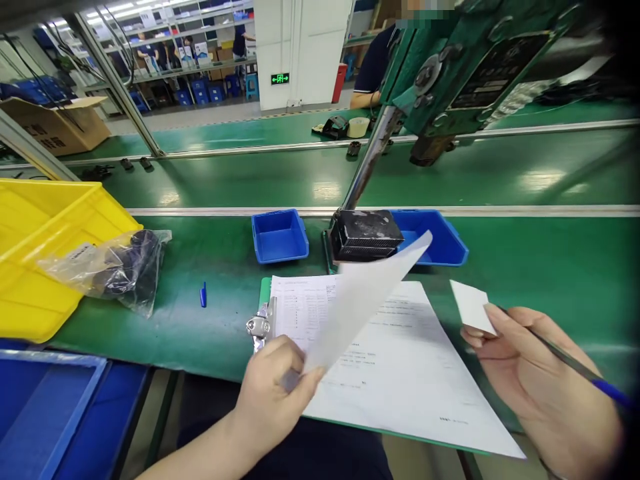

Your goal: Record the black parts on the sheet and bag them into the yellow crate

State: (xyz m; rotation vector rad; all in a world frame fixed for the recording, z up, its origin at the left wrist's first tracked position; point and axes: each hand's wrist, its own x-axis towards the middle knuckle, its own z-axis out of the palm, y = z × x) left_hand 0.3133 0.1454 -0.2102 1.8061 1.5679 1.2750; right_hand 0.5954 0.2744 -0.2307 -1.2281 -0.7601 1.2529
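Lower centre of frame: my left hand point(273, 393) pinches a corner of the top sheet point(365, 293), thin limp paper curled up off the green clipboard point(264, 290). Lower right, my right hand point(530, 380) grips a slim blue pen point(565, 360) and a stiff white card point(471, 307). Leafing step, I judge; next calls for folding at the steel clip point(257, 328).

Bare left hand point(273, 393) and forearm at lower centre, bare right hand point(540, 380) at lower right; below, dark clothing point(320, 453), possibly navy, along the frame's bottom edge.
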